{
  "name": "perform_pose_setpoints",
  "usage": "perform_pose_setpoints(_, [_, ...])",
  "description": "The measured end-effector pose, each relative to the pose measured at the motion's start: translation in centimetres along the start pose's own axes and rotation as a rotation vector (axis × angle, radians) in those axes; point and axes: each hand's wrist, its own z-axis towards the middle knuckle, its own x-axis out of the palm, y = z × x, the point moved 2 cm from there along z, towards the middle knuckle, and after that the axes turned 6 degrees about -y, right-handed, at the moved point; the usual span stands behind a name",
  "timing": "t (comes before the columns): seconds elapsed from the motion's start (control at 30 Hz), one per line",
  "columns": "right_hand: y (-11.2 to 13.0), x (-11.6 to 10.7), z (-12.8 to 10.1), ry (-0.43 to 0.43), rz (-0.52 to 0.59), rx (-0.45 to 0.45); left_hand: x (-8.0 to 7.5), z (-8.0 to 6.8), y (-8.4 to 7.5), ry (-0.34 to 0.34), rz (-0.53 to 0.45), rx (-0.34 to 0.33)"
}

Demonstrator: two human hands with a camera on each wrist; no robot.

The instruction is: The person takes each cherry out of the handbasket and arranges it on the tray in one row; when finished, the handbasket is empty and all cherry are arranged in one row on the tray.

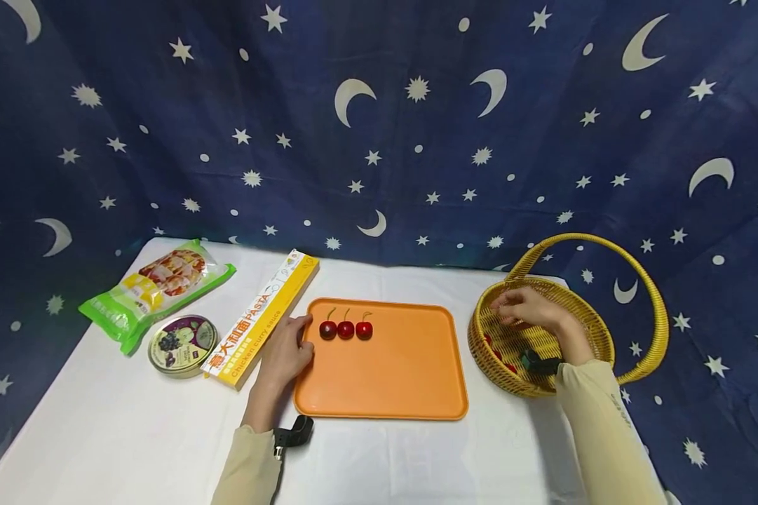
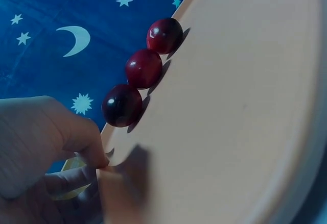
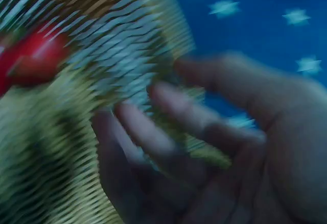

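Three cherries [image 1: 346, 330] lie in a row on an orange tray [image 1: 385, 382], just right of the left hand's [image 1: 285, 353] fingertips, close together, the nearest near them and the other two stepping away rightward. That hand's thumb and fingers pinch the tray's near rim. Well to the right, the right hand [image 1: 529, 308] hangs over a woven basket [image 1: 479, 358], fingers loosely bent and apart, with nothing seen between them; red fruit [image 1: 510, 367] lies in the basket on the person's side of those fingers, blurred in the wrist view.

The three on the tray are round and glossy, with thin green stems; the one closest to the left fingers is darkest, the others a brighter red. Just left of those fingers lies a pasta box [image 1: 261, 319], then a round tin [image 1: 183, 344] and a green packet [image 1: 160, 284]. Under everything spreads a white cloth [image 1: 379, 463]; beyond both hands hangs a navy curtain [image 1: 416, 224] with pale moons and stars.
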Motion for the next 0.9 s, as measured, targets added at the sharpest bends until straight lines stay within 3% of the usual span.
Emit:
perform_pose_setpoints(0.13, [-2.6, 0.3, 0.9, 0.207, 0.047, 0.13, 0.0, 0.0, 0.2, 0.012, -0.009, -0.006])
perform_pose_setpoints(0.27, [-3.4, 1.5, 1.5, 0.275, 0.09, 0.176, 0.0, 0.1, 0.4, 0.009, -0.006, -0.005])
perform_pose_setpoints(0.53, [-3.0, 2.6, 2.3, 0.239, 0.026, 0.113, 0.0, 0.1, 0.5, -0.005, -0.007, 0.006])
perform_pose_setpoints(0.7, [-2.1, 1.3, 1.7, 0.22, 0.069, 0.049, 0.0, 0.1, 0.5, -0.005, -0.009, 0.005])
perform_pose_setpoints(0.9, [-0.3, -1.0, 0.2, 0.116, 0.165, -0.083, 0.0, 0.1, 0.4, 0.019, -0.013, -0.016])
